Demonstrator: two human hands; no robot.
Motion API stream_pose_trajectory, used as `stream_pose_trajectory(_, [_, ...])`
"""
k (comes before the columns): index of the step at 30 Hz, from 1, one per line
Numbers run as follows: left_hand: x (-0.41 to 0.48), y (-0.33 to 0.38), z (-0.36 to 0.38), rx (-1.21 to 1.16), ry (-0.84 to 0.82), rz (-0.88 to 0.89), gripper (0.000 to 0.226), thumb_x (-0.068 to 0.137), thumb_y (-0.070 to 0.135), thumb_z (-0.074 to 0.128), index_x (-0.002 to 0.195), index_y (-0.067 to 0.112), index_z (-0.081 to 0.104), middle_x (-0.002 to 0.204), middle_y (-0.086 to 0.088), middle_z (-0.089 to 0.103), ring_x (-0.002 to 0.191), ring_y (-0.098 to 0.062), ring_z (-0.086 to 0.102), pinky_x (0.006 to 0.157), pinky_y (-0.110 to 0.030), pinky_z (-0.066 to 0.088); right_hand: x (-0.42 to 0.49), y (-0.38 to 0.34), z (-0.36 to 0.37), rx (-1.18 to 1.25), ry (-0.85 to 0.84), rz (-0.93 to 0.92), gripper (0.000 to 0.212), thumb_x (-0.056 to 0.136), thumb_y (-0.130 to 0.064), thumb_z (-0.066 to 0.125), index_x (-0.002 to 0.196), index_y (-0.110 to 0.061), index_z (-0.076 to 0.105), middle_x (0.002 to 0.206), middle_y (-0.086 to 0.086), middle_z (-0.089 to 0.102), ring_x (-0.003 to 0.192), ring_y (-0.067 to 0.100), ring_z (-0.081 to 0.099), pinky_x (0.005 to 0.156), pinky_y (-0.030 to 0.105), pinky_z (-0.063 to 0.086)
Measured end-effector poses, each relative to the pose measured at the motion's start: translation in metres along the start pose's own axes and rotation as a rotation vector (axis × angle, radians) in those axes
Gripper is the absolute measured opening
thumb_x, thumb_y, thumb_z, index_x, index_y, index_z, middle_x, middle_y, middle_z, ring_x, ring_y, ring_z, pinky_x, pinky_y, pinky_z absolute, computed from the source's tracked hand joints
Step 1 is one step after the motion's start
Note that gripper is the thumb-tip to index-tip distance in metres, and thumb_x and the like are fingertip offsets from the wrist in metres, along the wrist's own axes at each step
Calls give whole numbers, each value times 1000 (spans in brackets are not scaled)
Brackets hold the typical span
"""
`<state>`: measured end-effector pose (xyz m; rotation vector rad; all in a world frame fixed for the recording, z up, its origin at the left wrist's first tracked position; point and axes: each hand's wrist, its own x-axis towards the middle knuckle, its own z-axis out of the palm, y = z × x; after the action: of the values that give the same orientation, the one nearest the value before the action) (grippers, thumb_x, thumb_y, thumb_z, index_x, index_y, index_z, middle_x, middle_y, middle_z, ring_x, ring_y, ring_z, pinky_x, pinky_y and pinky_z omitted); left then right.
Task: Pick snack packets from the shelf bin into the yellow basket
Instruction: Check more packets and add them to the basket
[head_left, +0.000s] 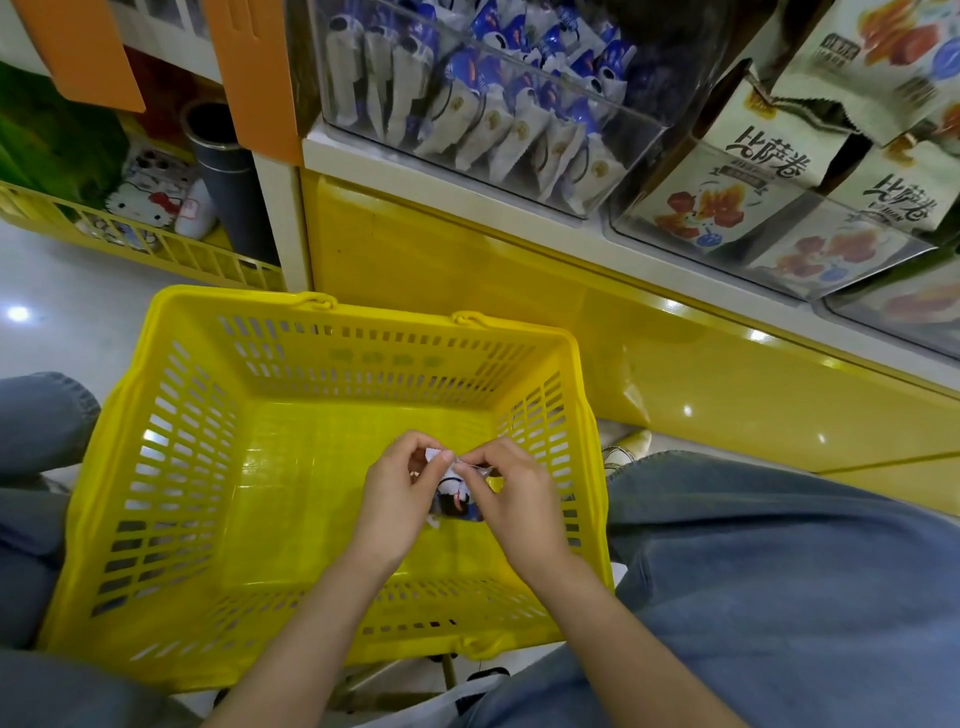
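1. This is a shop: at 12 o'clock, a clear plastic shelf bin (636, 150) is packed with rows of identical small blue-and-white snack packets (467, 119).
2. At 2 o'clock, cream cardboard boxes printed with red food pictures (727, 202) stand in further clear bins.
3. At 6 o'clock, a yellow perforated plastic shopping basket (156, 467) sits before the glossy yellow shelf base (519, 270).
4. At 10 o'clock, a low yellow slatted rack (208, 254) holds cartoon-cat goods.
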<state>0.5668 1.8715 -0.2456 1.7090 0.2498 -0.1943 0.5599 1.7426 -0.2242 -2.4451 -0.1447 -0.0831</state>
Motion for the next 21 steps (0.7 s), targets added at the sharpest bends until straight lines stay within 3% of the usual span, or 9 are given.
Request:
stream_pose_trajectory(1, [0, 0, 0, 26, 63, 9, 9, 86, 14, 64, 82, 16, 56, 79, -4, 60, 71, -13, 55, 58, -13, 41, 0, 0, 0, 9, 40, 9, 7, 84, -20, 67, 83, -13, 68, 81, -3, 63, 75, 3, 55, 65, 12, 41])
stream_pose_trajectory(3, [1, 0, -2, 93, 118, 49, 11, 85, 13, 65, 84, 12, 54, 80, -4, 58, 71, -10, 53, 58, -12, 40, 3, -1, -1, 112, 124, 132, 4, 85, -18, 66, 82, -16, 66, 78, -7, 61, 76, 0, 56, 64, 11, 43])
stream_pose_trajectory(6, [1, 1, -3, 191, -31, 148, 7, 87, 14, 61, 90, 18, 56, 93, 3, 60, 84, -9, 56, 71, -23, 45, 9, -2, -1, 245, 189, 337, 10, 87, -15, 63, 79, -20, 61, 71, -17, 59, 74, -8, 57, 63, 7, 41])
stream_pose_trajectory(8, [-2, 4, 1, 172, -170, 143, 16, 88, 20, 60, 103, 21, 56, 104, 9, 58, 95, -6, 56, 81, -24, 46, 10, -2, 0, 298, 186, 439, 10, 89, -15, 60, 79, -17, 62, 70, -13, 60, 71, 1, 59, 65, 19, 48])
stream_pose_trajectory(10, [-5, 4, 3, 110, -250, 79, 28, 87, 22, 63, 113, 22, 52, 108, 13, 56, 99, -3, 55, 85, -21, 46, 12, -2, 0, 456, 142, 543, 18, 94, -17, 53, 83, -7, 64, 74, 6, 65, 74, 20, 63, 68, 37, 53])
stream_pose_trajectory(11, [-5, 4, 2, 70, -261, 52, 29, 86, 20, 64, 112, 24, 51, 107, 14, 57, 97, -4, 56, 83, -21, 47, 12, -3, -1, 564, 94, 574, 25, 97, -19, 47, 87, -4, 65, 80, 13, 67, 77, 24, 65, 67, 37, 55])
stream_pose_trajectory(13, [-5, 6, 1, -26, -240, 2, 25, 87, 11, 62, 107, 24, 51, 101, 11, 61, 92, -8, 60, 79, -23, 49, 12, -4, -3, 682, -11, 567, 32, 100, -21, 37, 99, -6, 66, 91, 9, 69, 81, 12, 66, 65, 21, 53])
stream_pose_trajectory(16, [-2, 11, 0, -201, -178, -101, 19, 93, 7, 51, 107, 19, 53, 101, 2, 63, 89, -9, 60, 80, -28, 49, 12, -8, -2, 585, -78, 469, 19, 95, -12, 50, 108, -10, 64, 102, 0, 65, 88, 2, 60, 69, 8, 47])
stream_pose_trajectory(21, [-1, 18, 1, -449, -175, -291, 20, 95, 12, 45, 114, 9, 54, 103, -7, 65, 93, -19, 63, 74, -26, 53, 8, -8, 1, 376, -90, 368, 23, 87, -14, 64, 109, -11, 63, 110, 1, 58, 86, 0, 58, 62, 5, 45])
